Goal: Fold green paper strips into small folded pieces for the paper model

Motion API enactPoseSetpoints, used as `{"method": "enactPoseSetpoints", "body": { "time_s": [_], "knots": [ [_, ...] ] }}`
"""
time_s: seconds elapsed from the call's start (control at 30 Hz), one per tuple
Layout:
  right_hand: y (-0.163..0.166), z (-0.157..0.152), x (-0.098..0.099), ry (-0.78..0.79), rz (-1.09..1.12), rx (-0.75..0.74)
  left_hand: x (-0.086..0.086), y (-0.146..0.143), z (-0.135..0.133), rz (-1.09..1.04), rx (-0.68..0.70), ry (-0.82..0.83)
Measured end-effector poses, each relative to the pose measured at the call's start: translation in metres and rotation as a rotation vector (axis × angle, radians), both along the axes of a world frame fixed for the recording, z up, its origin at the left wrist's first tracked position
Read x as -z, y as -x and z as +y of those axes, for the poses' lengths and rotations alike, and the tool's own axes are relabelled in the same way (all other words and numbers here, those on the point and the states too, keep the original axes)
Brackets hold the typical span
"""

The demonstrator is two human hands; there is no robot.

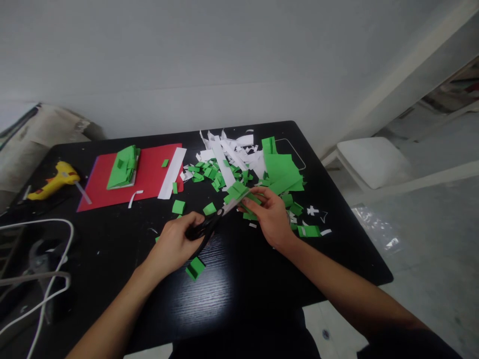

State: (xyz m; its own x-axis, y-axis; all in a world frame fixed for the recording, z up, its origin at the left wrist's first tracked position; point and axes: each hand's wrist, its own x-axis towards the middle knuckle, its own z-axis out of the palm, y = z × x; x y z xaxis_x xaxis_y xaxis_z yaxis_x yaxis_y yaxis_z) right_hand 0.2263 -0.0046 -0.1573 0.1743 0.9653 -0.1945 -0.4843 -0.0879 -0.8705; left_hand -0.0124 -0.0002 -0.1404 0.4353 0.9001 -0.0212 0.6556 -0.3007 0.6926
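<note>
My left hand is closed around the black handles of a pair of scissors, whose blades point up and to the right. In my right hand a piece of green paper is pinched between thumb and fingers, with the scissor blades against it. Part of the paper lies behind my fingers. Just beyond the blades is a heap of small green paper pieces. Larger green sheets lie past my right hand. Nearer to me, a folded green piece rests below the scissors.
White paper scraps are piled at the table's back. On the left, a red sheet bears a stack of green paper and a white strip. A yellow glue gun, white cable and pliers lie farther left.
</note>
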Motion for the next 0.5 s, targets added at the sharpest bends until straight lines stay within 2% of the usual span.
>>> {"method": "enactPoseSetpoints", "body": {
  "time_s": [0.5],
  "knots": [
    [-0.0007,-0.0006,0.0010,0.015,-0.020,0.006,0.0040,0.0014,-0.0018,0.013,0.009,0.048]
  ]
}}
